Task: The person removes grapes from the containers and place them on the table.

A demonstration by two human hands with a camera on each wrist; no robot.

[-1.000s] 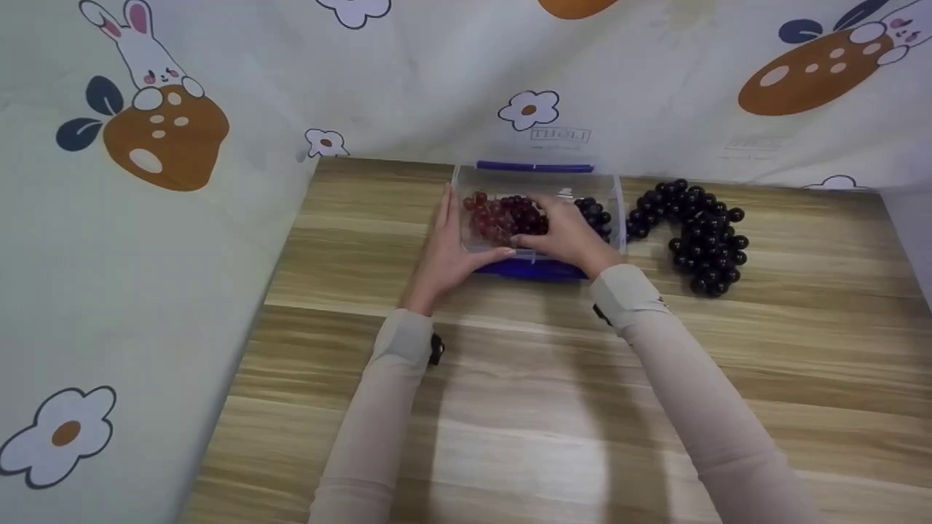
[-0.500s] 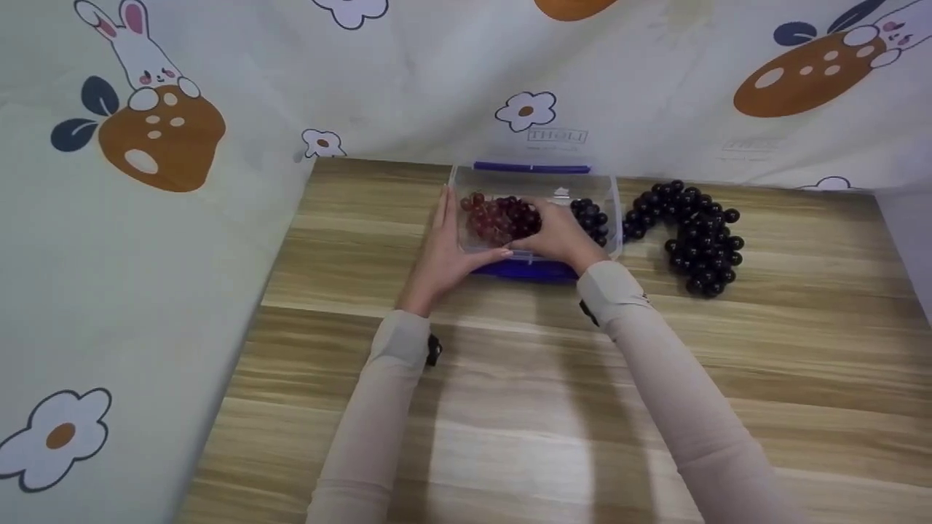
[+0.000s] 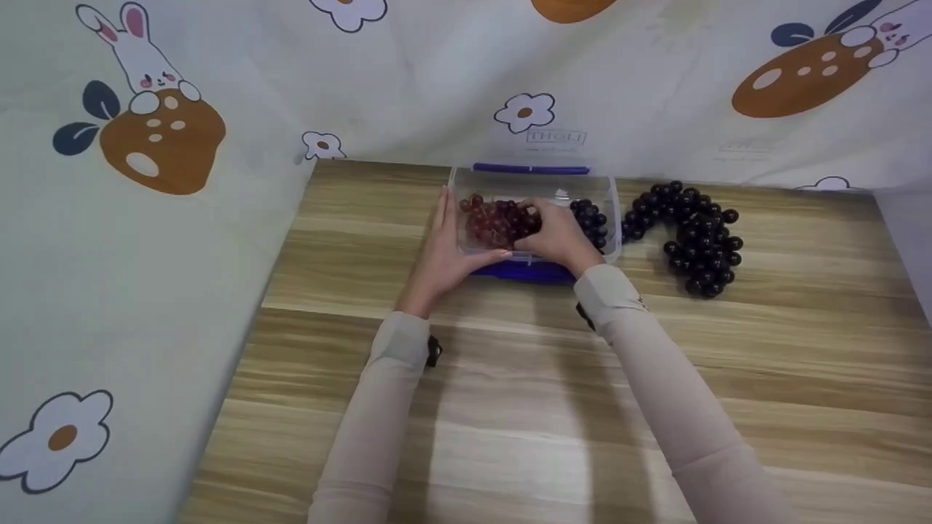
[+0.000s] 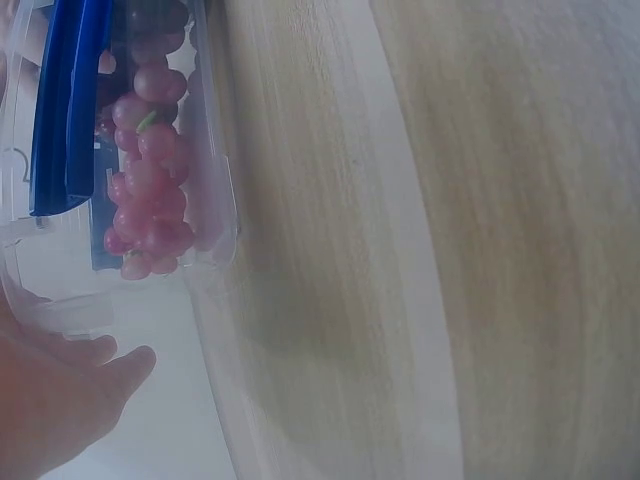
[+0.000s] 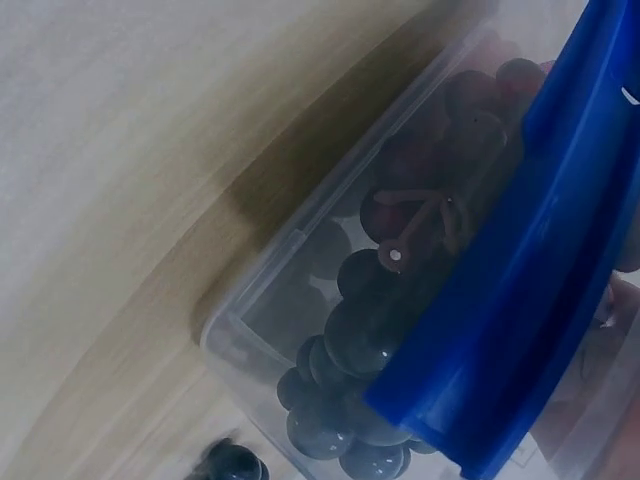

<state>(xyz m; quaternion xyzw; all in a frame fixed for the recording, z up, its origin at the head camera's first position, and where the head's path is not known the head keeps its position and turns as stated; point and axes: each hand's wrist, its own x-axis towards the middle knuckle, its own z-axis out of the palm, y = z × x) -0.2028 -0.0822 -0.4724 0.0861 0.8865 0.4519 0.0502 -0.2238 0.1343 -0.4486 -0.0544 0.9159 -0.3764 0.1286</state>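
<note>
A clear plastic box (image 3: 613,191) with blue clips stands near the back of the table. In its left part lie light red grapes (image 3: 482,222), beside a darker red bunch of grapes (image 3: 514,217). My right hand (image 3: 557,231) reaches into the box and grips the dark red bunch with curled fingers and thumb. Black grapes (image 3: 590,220) lie at the box's right end. My left hand (image 3: 443,255) rests against the box's left wall with straight fingers, its thumb along the front rim. In the right wrist view, a blue clip (image 5: 520,260) hides most of the right hand.
Just right of the box, more black grapes (image 3: 703,247) lie in a curved heap on the wooden table (image 3: 510,407). A printed curtain (image 3: 408,80) hangs right behind the box and along the table's left side.
My right hand has shifted slightly left inside the box, uncovering more of the black grapes at its right end. The left hand keeps its place on the box.
</note>
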